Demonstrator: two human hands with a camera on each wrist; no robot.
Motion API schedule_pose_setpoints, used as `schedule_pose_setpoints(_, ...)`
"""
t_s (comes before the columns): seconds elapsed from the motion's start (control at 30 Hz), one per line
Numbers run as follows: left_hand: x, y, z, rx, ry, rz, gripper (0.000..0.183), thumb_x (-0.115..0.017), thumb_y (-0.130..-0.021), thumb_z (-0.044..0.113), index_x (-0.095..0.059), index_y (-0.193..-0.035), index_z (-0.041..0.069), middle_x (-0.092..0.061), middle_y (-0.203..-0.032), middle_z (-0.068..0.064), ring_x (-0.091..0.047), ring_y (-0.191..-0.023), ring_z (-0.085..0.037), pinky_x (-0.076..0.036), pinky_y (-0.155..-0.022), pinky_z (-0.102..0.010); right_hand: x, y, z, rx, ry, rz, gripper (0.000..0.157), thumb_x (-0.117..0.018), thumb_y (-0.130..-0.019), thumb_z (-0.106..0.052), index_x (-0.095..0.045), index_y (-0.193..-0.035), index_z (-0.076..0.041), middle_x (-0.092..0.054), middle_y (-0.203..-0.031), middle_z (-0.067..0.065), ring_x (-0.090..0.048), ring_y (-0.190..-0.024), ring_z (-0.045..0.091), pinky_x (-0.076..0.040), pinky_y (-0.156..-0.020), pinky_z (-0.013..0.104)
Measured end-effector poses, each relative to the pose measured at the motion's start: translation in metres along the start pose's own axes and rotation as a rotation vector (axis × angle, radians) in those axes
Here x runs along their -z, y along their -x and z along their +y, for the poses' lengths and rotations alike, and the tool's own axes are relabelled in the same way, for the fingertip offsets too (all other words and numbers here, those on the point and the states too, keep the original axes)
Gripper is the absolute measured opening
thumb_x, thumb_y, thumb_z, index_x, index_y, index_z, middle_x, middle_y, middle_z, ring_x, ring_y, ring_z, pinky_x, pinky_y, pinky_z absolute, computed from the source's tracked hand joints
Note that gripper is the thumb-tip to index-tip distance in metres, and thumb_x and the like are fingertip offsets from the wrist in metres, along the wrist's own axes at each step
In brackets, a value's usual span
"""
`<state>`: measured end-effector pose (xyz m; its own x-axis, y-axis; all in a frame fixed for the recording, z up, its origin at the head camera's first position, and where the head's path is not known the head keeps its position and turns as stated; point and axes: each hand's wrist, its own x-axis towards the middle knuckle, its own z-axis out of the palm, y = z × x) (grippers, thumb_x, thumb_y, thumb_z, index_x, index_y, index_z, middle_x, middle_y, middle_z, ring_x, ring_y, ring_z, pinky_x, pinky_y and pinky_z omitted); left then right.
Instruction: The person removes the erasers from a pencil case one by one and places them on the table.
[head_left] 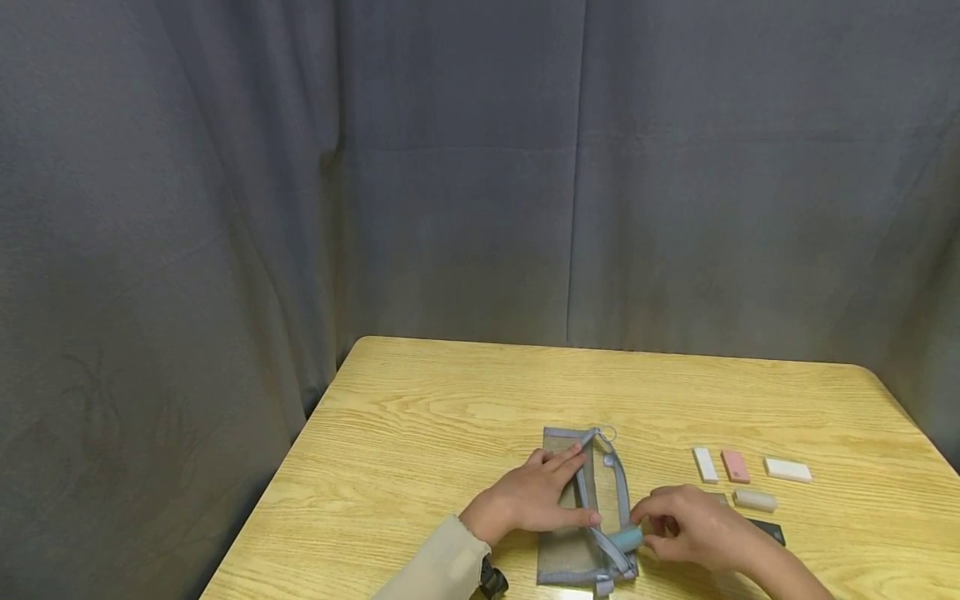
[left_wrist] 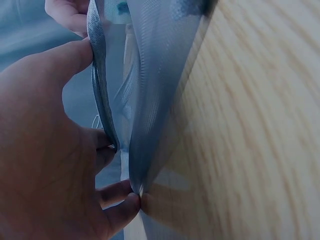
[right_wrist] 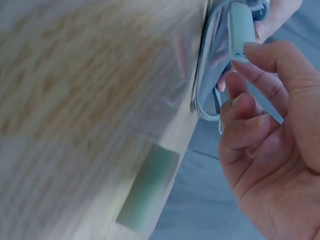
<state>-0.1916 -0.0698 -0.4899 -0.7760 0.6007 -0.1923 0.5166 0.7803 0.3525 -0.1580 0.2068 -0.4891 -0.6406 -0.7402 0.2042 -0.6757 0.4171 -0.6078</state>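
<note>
A grey mesh zip pouch (head_left: 567, 552) lies flat on the wooden table, its zipped mouth spread apart. My left hand (head_left: 528, 497) reaches across it and holds the zipper edge, the thumb near the lower end and the fingers farther up. In the left wrist view the zipper strip (left_wrist: 99, 75) stands lifted beside the thumb, and lower fingertips touch the mesh (left_wrist: 160, 75). My right hand (head_left: 697, 529) pinches a light blue eraser (head_left: 627, 538) between thumb and fingertips at the pouch's right side. Small blue print shows on that eraser (right_wrist: 241, 32) in the right wrist view.
Right of the pouch lie a white eraser (head_left: 705, 465), a pink eraser (head_left: 736, 467), another white block (head_left: 787, 470) and a beige rounded block (head_left: 755, 500). A dark flat piece (head_left: 770, 531) is partly covered by my right wrist. Grey curtains (head_left: 465, 208) hang behind the table.
</note>
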Motion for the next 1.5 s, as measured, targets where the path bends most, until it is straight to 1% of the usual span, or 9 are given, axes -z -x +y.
schedule_pose_setpoints(0.3,0.000,0.001,0.000,-0.001,0.006,0.004,0.090,-0.043,-0.093,0.078,-0.021,-0.164,0.026,-0.012,-0.169,0.012,-0.027,-0.150,-0.025,-0.043,-0.111,-0.045,0.005,0.007,0.006,0.070,0.025,0.112,0.029,-0.076,-0.083,0.002,-0.072,-0.102,-0.018,-0.054,-0.074,-0.019,-0.041,-0.061,-0.010,-0.042,-0.048,0.017)
schedule_pose_setpoints(0.6,-0.001,0.000,0.000,-0.002,0.011,0.000,0.089,-0.043,-0.093,0.077,-0.021,-0.164,0.027,-0.012,-0.169,0.013,-0.028,-0.149,-0.024,-0.044,-0.109,-0.045,0.011,0.012,0.008,0.093,0.040,0.151,0.026,-0.078,-0.084,0.000,-0.073,-0.104,-0.014,-0.056,-0.074,-0.017,-0.039,-0.060,-0.011,-0.040,-0.046,0.016)
schedule_pose_setpoints(0.73,-0.002,0.000,-0.001,-0.005,0.017,-0.009,0.089,-0.043,-0.094,0.077,-0.020,-0.164,0.027,-0.011,-0.169,0.013,-0.027,-0.150,-0.025,-0.043,-0.110,-0.046,0.014,0.017,0.006,0.044,0.021,0.147,0.023,-0.078,-0.085,-0.002,-0.073,-0.105,-0.014,-0.055,-0.076,-0.018,-0.039,-0.060,-0.010,-0.041,-0.047,0.017)
schedule_pose_setpoints(0.87,-0.001,0.000,-0.001,-0.007,0.014,-0.012,0.089,-0.042,-0.094,0.077,-0.020,-0.164,0.028,-0.011,-0.169,0.013,-0.026,-0.150,-0.026,-0.042,-0.111,-0.047,0.017,0.021,0.005,-0.004,0.035,0.164,0.023,-0.078,-0.085,-0.003,-0.073,-0.104,-0.016,-0.053,-0.076,-0.020,-0.040,-0.061,-0.009,-0.042,-0.049,0.018)
schedule_pose_setpoints(1.1,0.001,-0.001,-0.001,-0.014,0.007,-0.016,0.089,-0.042,-0.094,0.077,-0.019,-0.164,0.027,-0.010,-0.169,0.013,-0.024,-0.151,-0.026,-0.041,-0.112,-0.047,0.026,0.029,0.009,0.024,0.064,0.221,0.028,-0.078,-0.084,0.001,-0.072,-0.105,-0.017,-0.054,-0.078,-0.019,-0.041,-0.061,-0.009,-0.042,-0.050,0.017)
schedule_pose_setpoints(1.37,0.000,-0.001,-0.001,-0.014,0.001,-0.013,0.089,-0.042,-0.094,0.077,-0.020,-0.164,0.027,-0.010,-0.169,0.013,-0.025,-0.151,-0.027,-0.043,-0.111,-0.045,0.037,0.039,0.009,-0.053,0.097,0.263,0.029,-0.079,-0.085,-0.002,-0.072,-0.103,-0.024,-0.056,-0.078,-0.021,-0.046,-0.062,-0.006,-0.041,-0.051,0.018)
schedule_pose_setpoints(1.4,0.000,-0.001,-0.001,-0.014,-0.002,-0.012,0.089,-0.042,-0.094,0.077,-0.020,-0.164,0.027,-0.010,-0.169,0.013,-0.025,-0.151,-0.027,-0.043,-0.111,-0.045,0.039,0.040,0.009,-0.066,0.104,0.267,0.029,-0.079,-0.085,-0.003,-0.071,-0.102,-0.025,-0.056,-0.077,-0.021,-0.046,-0.061,-0.006,-0.041,-0.053,0.018)
schedule_pose_setpoints(1.47,0.000,-0.001,-0.001,-0.015,-0.010,-0.009,0.089,-0.042,-0.094,0.077,-0.020,-0.164,0.027,-0.011,-0.169,0.012,-0.026,-0.151,-0.026,-0.043,-0.111,-0.044,0.041,0.042,0.008,-0.088,0.123,0.280,0.030,-0.080,-0.084,-0.003,-0.071,-0.101,-0.027,-0.055,-0.076,-0.022,-0.046,-0.060,-0.006,-0.043,-0.066,0.012)
schedule_pose_setpoints(1.5,0.000,-0.001,-0.001,-0.017,-0.012,-0.008,0.089,-0.042,-0.094,0.077,-0.020,-0.164,0.027,-0.011,-0.169,0.012,-0.026,-0.150,-0.026,-0.043,-0.111,-0.044,0.042,0.042,0.008,-0.097,0.125,0.282,0.030,-0.080,-0.085,-0.004,-0.071,-0.101,-0.027,-0.055,-0.076,-0.022,-0.046,-0.060,-0.005,-0.042,-0.067,0.011)
